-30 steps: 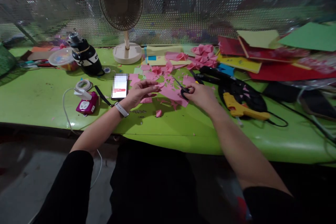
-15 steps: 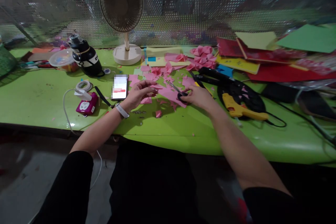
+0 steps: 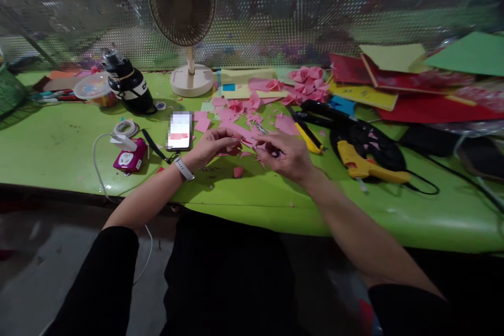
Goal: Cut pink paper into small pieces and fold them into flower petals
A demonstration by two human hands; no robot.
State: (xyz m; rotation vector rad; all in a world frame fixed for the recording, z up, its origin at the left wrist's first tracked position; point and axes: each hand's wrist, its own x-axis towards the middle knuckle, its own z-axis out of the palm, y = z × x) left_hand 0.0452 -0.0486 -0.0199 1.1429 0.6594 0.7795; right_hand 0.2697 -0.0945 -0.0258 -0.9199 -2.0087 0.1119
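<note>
My left hand [image 3: 212, 145] is closed in a pinch on a small piece of pink paper [image 3: 232, 150], held just above the green table [image 3: 59, 142]. My right hand [image 3: 287, 156] is closed round the black handles of a pair of scissors [image 3: 276, 153]. Its blades point left toward the pinched paper, and the two hands almost touch. Several pink paper scraps [image 3: 238, 170] lie under and around both hands. A larger pink sheet [image 3: 236, 130] lies just beyond the fingers.
A phone [image 3: 180, 130], a tape roll [image 3: 125, 127] and a pink plug adapter [image 3: 128, 158] lie to the left. A fan [image 3: 183, 5] and a black bottle [image 3: 128, 84] stand behind. To the right are a yellow knife [image 3: 309, 136], a glue gun [image 3: 360, 165], folded pink flowers [image 3: 307, 84] and coloured card [image 3: 413, 84].
My right hand has moved left with the scissors, off the large pink sheet, and now meets my left hand. My left hand has drawn a small pink piece slightly nearer.
</note>
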